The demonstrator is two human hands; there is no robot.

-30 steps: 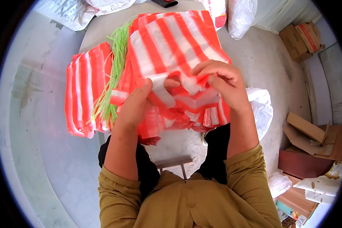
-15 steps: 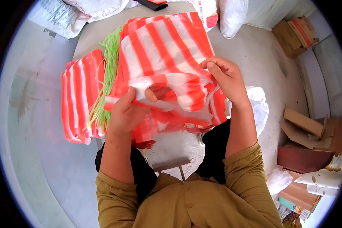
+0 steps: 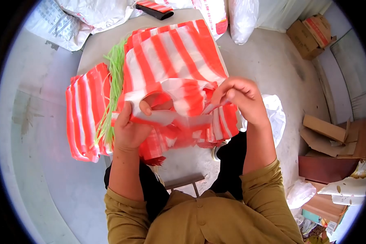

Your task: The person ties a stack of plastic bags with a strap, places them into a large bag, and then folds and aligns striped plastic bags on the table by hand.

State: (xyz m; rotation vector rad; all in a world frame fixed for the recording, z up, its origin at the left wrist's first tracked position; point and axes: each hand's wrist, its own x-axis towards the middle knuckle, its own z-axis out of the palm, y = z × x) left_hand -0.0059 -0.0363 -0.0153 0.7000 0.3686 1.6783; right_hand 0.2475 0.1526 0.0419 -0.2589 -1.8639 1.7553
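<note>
A red-and-white striped plastic bag (image 3: 191,97) is stretched between my two hands, near the front edge of a large stack of striped bags (image 3: 162,53). My left hand (image 3: 131,127) grips its left end, thumb through the loop-like handle opening. At the right end, the curled fingers of my right hand (image 3: 245,101) pinch a gathered part of the bag. Loose red and white plastic hangs below it, partly blurred. Green plastic strings (image 3: 116,71) lie along the stack's left side, beside a smaller folded stack of striped bags (image 3: 86,112).
The stacks rest on a table (image 3: 97,44). White printed sacks (image 3: 97,14) and a dark roll with a striped top (image 3: 154,10) are at its far side. Cardboard boxes (image 3: 311,36) stand on the right, with an opened carton (image 3: 329,136) nearer. A white plastic bag (image 3: 273,116) is by my right knee.
My right hand has come down from the stack's right edge and now pinches the held bag's right end. The bag's right part has bunched up. The view has shifted slightly.
</note>
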